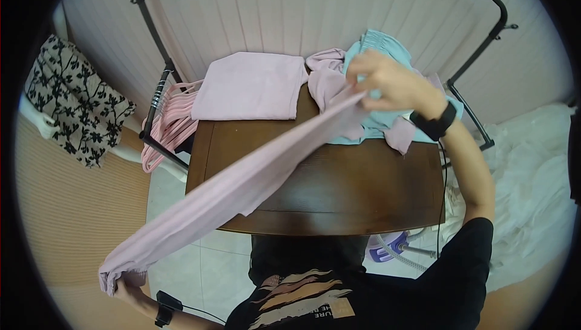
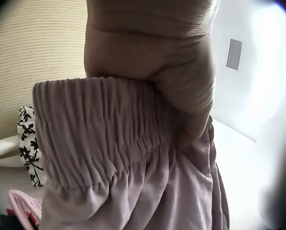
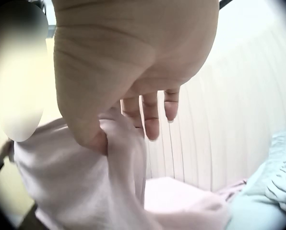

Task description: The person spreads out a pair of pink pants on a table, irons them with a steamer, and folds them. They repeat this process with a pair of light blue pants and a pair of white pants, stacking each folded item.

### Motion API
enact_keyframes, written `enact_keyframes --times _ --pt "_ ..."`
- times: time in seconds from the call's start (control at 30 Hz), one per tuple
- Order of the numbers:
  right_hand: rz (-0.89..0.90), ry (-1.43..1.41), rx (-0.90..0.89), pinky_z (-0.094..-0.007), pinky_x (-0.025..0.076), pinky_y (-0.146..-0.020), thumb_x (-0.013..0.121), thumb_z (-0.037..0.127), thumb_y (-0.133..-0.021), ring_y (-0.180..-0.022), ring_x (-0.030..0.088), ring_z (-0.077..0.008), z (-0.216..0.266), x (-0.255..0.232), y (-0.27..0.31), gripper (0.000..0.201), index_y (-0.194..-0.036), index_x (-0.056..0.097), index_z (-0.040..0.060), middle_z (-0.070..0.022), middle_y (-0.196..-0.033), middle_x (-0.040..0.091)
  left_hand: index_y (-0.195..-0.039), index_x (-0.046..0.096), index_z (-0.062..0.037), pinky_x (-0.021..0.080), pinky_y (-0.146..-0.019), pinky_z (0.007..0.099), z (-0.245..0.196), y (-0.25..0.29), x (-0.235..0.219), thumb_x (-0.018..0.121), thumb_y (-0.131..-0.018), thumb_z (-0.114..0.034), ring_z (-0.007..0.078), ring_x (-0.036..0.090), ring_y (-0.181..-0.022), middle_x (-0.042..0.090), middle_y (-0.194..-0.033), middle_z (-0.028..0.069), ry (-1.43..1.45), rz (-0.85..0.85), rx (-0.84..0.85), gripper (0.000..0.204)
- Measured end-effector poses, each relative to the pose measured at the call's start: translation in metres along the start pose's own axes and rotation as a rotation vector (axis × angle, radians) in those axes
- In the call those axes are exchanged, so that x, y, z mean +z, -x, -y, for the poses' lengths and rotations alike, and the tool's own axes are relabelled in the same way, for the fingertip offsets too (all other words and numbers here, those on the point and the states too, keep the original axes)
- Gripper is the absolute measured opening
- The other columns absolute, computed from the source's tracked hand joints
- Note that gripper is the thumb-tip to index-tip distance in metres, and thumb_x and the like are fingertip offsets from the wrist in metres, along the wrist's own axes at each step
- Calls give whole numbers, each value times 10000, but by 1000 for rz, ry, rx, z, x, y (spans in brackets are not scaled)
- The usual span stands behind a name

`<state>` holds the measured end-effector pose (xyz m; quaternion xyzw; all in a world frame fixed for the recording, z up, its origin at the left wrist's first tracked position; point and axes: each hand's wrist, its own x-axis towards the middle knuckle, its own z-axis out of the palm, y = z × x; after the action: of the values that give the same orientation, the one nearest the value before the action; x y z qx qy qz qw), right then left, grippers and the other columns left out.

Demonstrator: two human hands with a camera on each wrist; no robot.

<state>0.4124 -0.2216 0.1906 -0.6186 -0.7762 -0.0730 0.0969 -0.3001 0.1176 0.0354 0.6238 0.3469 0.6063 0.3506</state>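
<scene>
A pair of pink pants (image 1: pixel 242 179) is stretched slantwise over the table between my two hands. My left hand (image 1: pixel 126 290), low on the left beyond the table edge, grips the gathered elastic waistband (image 2: pixel 100 129); its fingers are hidden behind the cloth in the left wrist view. My right hand (image 1: pixel 387 82), blurred at the upper right, pinches the other end of the pants between thumb and index finger. In the right wrist view the remaining fingertips (image 3: pixel 152 129) hang apart from the cloth. Beneath this hand lies a teal elastic-waist garment (image 1: pixel 381 42), heaped with other pink clothing (image 1: pixel 327 85).
A folded pink garment (image 1: pixel 251 88) lies at the back left of the brown wooden table (image 1: pixel 363 191). Pink hangers (image 1: pixel 172 124) hang from a black rack (image 1: pixel 158 103) on the left. A mannequin in a floral skirt (image 1: pixel 78 103) stands farther left. White fabric (image 1: pixel 526 179) is piled on the right.
</scene>
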Motion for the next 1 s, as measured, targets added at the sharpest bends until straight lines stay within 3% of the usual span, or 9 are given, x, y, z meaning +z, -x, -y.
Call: enact_keyframes --times 0.2,0.37,0.5,0.6,0.63,0.73,0.83,0.93,1.0 --pt "-495 -540 -52 -570 433 -1082 661 108 -782 -881 661 -295 40 -109 50 154 -673 566 56 -83 -815 644 -1325 583 17 485 -1042 365 33 -5 10 707 -889 -69 208 603 -1160 617 -1272 84 100 -66 -60 461" --pt "-774 -459 100 -425 371 -765 749 278 -813 -656 512 -222 111 -143 152 323 -631 559 92 -22 -654 536 -1182 608 -81 491 -941 321 -26 16 115 667 -1002 -290 171 594 -1080 592 -1156 39 390 149 -85 282" --pt "-587 -125 431 -310 321 -511 820 414 -838 -476 392 -164 155 -170 249 464 -598 554 120 26 -525 449 -1185 571 -84 530 -904 332 6 -6 102 684 -955 -300 212 621 -990 599 -1114 84 477 271 -219 336" --pt "-166 53 667 -324 372 -633 845 425 -768 -689 500 -182 182 -201 312 461 -644 561 84 -6 -698 486 -1223 571 -76 477 -958 324 16 -14 98 620 -1021 -341 194 586 -1095 567 -1158 52 376 721 -22 337" --pt "-76 101 716 -323 379 -655 844 413 -773 -736 522 -186 186 -204 320 445 -672 573 75 -19 -759 520 -1232 575 -53 480 -969 331 18 -10 102 660 -968 -300 199 593 -1093 578 -1153 59 185 688 -127 371" --pt "-200 221 915 -336 482 -791 913 286 -709 -917 563 -220 147 -161 365 511 -1045 618 38 -87 -1041 595 -1232 608 21 496 -1004 351 4 1 163 764 -785 -182 217 620 -1106 633 -1155 81 125 700 -260 515" --pt "136 211 1273 -392 527 -798 879 200 -733 -903 633 -316 83 -70 285 453 -1085 667 10 -148 -1077 654 -1263 629 51 503 -1004 341 -21 2 274 782 -736 -48 192 661 -1094 696 -1209 94 48 966 -413 558" --pt "260 599 900 -497 466 -1013 803 139 -797 -1186 565 -419 71 15 274 635 -1378 568 41 -186 -1325 590 -1409 551 39 477 -1081 413 -8 38 334 824 -796 -98 339 622 -1239 633 -1371 216 -426 756 140 684" --pt "-79 226 1027 -528 357 -1146 783 150 -828 -1337 469 -441 95 62 261 770 -1523 457 79 -194 -1478 501 -1503 476 -6 431 -1137 443 -35 48 339 831 -803 -114 421 523 -1347 560 -1450 253 -598 735 363 792"
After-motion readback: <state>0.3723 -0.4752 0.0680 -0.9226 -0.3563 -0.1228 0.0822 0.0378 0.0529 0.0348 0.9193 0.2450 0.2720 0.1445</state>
